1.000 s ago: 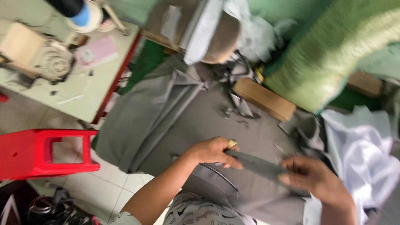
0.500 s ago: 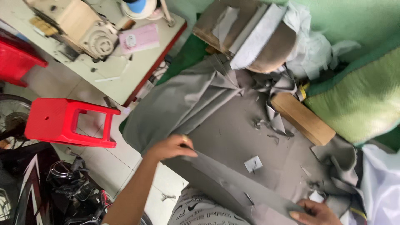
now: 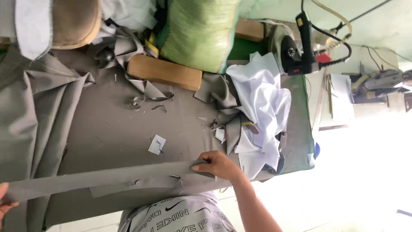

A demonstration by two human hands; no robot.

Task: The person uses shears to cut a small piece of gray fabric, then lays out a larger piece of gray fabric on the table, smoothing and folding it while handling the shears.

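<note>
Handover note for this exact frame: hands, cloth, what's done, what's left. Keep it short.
Right hand: fingers pressed down on one end of the long grey fabric strip, at the near table edge.
Left hand: only its fingers show at the frame edge, holding the strip's other end.
The strip is pulled out straight along the near edge, on top of the big grey cloth covering the table.
Nearby: wooden block, white fabric pile, iron at the far end.
Done: strip stretched flat between both hands.
Left: nothing yet cut, pressed or sewn on it that shows.
</note>
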